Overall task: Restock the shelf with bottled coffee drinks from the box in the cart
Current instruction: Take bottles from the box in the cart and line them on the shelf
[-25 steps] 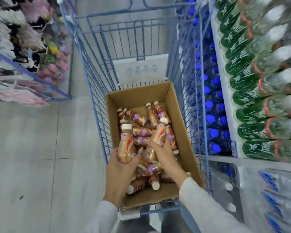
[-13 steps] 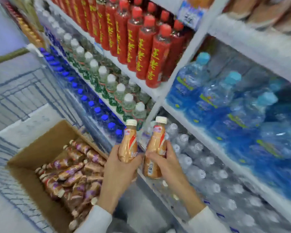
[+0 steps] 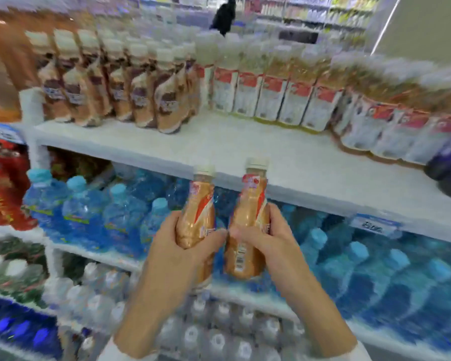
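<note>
Head view: your left hand [image 3: 177, 259] is wrapped round the body of one bottle [image 3: 197, 214], and your right hand [image 3: 268, 246] is wrapped round a second bottle [image 3: 250, 222], fingers curled on both. The two stand upright, caps up, side by side and close together, thumbs nearly meeting between them.

The shelf [image 3: 245, 147] lies above and ahead of your hands, with a bare white stretch straight in front. Both caps reach its front edge in the picture, the right one a little higher. The coffee row [image 3: 141, 95] stands up and to the left, so I judge your left hand is nearer that row (the right is better placed for the bare stretch).

Each bottle is slim, tan-gold, with a cream cap and a red-and-white label near the neck. The print is too blurred to read. Box and cart are out of view.
</note>
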A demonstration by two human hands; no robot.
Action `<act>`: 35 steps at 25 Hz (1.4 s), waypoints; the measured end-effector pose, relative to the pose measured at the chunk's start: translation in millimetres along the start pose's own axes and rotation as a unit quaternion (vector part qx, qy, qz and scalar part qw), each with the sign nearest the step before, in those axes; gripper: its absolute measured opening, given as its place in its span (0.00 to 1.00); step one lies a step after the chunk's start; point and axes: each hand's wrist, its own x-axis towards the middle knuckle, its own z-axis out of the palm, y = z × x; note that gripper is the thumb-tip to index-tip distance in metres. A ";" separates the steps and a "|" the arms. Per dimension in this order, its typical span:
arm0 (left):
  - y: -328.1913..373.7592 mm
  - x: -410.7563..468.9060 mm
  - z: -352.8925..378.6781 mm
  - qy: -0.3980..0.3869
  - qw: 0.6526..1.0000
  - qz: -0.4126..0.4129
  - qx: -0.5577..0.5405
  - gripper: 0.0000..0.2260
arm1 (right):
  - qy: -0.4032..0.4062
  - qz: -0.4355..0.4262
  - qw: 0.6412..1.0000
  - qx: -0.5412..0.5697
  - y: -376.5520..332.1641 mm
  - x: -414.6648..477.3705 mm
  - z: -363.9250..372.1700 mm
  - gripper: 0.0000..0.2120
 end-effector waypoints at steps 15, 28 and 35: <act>79.7 160.4 89.4 -0.178 0.967 0.182 0.030 0.21 | 0.116 -0.147 0.981 -0.053 -74.1 113.3 -77.1 0.26; 68.4 177.5 70.6 -0.219 0.964 0.142 0.058 0.27 | 0.163 -0.143 0.952 -0.219 -58.8 110.0 -92.7 0.33; 66.8 176.3 70.1 -0.240 0.953 0.160 0.093 0.30 | 0.159 -0.156 0.952 -0.208 -55.7 105.2 -86.8 0.35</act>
